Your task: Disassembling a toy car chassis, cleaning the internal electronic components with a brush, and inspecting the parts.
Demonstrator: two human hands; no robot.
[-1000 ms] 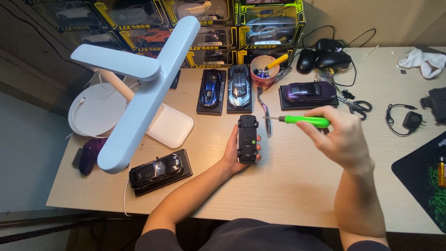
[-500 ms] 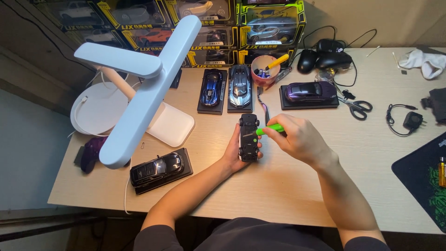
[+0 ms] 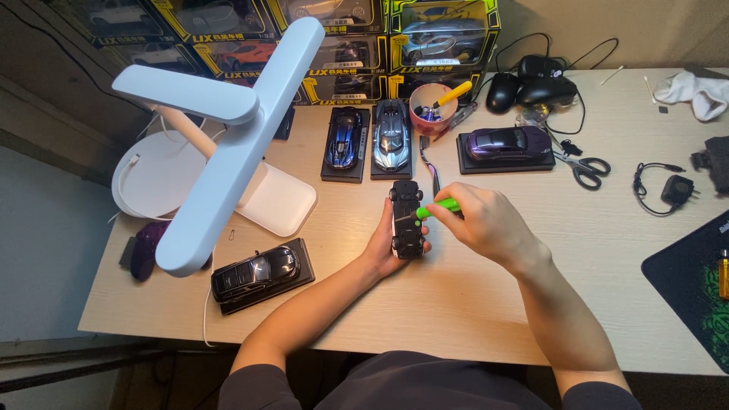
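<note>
Since the earlier frame the right hand (image 3: 486, 224) has come in from the right side of the counter (image 3: 486, 304), and the tip of its green-handled screwdriver (image 3: 437, 207) now rests against the black model car (image 3: 407, 219), where a second ago it was held clear. Left hand (image 3: 383, 247): grip clamped on the model car from the left and beneath, thumb on the near edge; the car lies upside down, underside and four wheels facing up, near the counter's middle, held just above the surface. Right hand: grip closed around the screwdriver handle, shaft pointing left onto the car's chassis. Behind the car, on black plinths: a blue model car (image 3: 343, 140), a silver-blue model car (image 3: 391, 137) just beside it, and a purple model car (image 3: 507, 142) further right. Between the last two: a pink cup (image 3: 433, 112) holding a yellow-handled tool. Near left: a dark model car (image 3: 257, 273) on its plinth, set at an angle. Left side: a white desk lamp (image 3: 228, 144) with a T-shaped head and a flat base. Right side: scissors (image 3: 586, 168), a charger with coiled cable (image 3: 668, 188), a black mouse (image 3: 501, 91) and a white cloth (image 3: 695, 91). Rear edge: boxed model cars (image 3: 440, 34) stacked against the wall.
</note>
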